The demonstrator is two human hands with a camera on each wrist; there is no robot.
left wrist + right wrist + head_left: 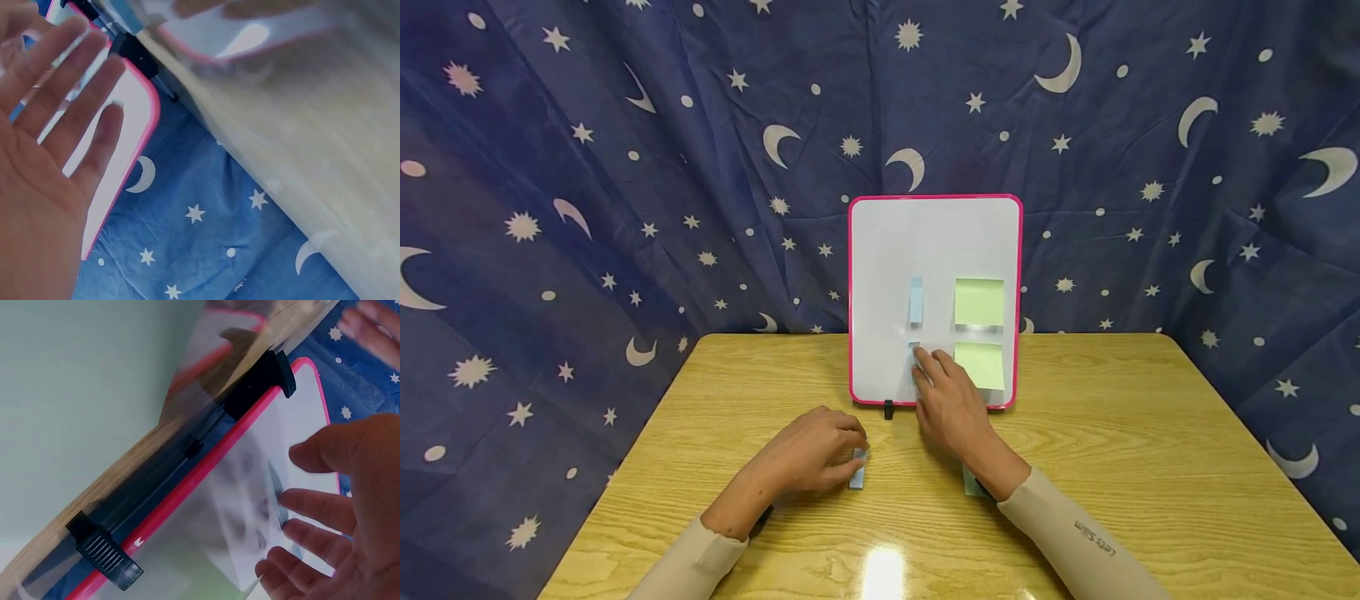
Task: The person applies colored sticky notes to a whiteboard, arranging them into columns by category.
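Note:
A whiteboard (887,250) with a pink frame stands upright on the table. My right hand (953,408) reaches up to its lower middle, where the fingertips touch a small blue sticky strip (913,344) that they mostly cover. Directly above is another blue strip (916,302), stuck lengthwise. Two pale green sticky notes, an upper one (979,302) and a lower one (988,367), are on the board's right side. On the table, my left hand (816,450) hovers over or touches a blue strip (857,479), partly hidden by its fingers; in the left wrist view, those fingers are loosely extended.
Black clips (109,556) hold the board's lower edge. A green pad (973,483) lies on the wooden table (1097,433), partly under my right wrist. Behind hangs a dark blue curtain (715,167) with moons and stars.

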